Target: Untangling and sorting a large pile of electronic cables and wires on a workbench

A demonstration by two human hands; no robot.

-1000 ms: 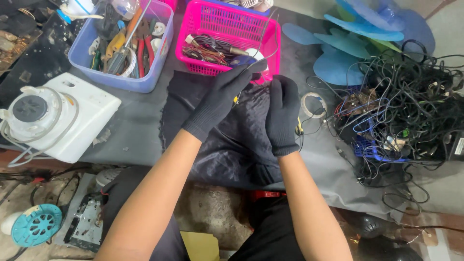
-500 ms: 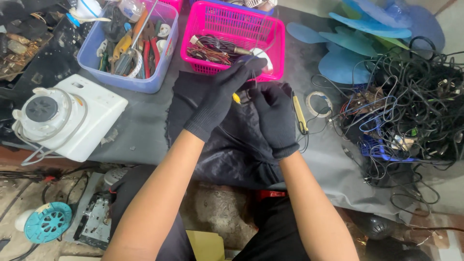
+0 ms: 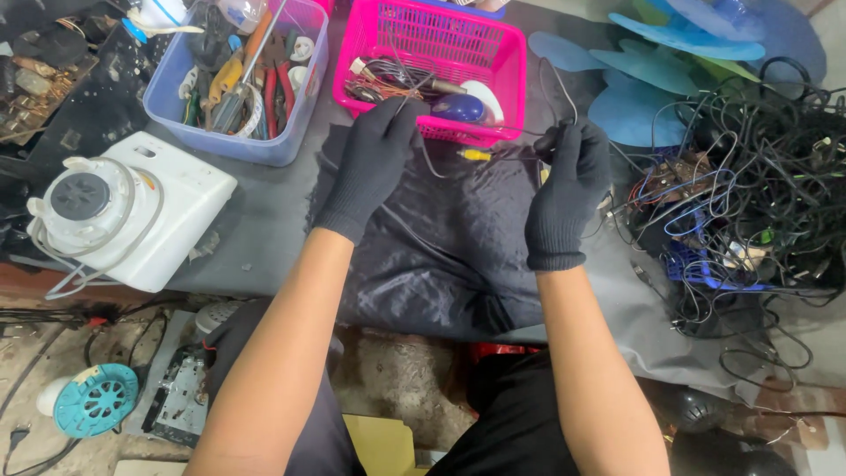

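Both my hands wear black knit gloves. My left hand (image 3: 374,163) pinches a thin dark cable (image 3: 430,167) in front of the pink basket (image 3: 445,40). My right hand (image 3: 568,189) grips the same cable near its yellow plug (image 3: 476,155), which points left between the hands. A loop of the cable rises above my right hand toward the basket's right corner. Under both hands lies a dark shiny cloth (image 3: 441,256) on the grey table cover (image 3: 273,229).
A blue bin (image 3: 233,141) of pliers and screwdrivers stands at the back left. A white round-topped appliance (image 3: 123,211) sits on the left. A big tangle of black wires (image 3: 749,176) fills the right, with blue fan blades (image 3: 670,70) behind. Scrap parts lie on the floor below.
My hands have drawn apart, left hand to the left and right hand to the right, stretching the thin cable between them. The yellow plug now shows between the hands.
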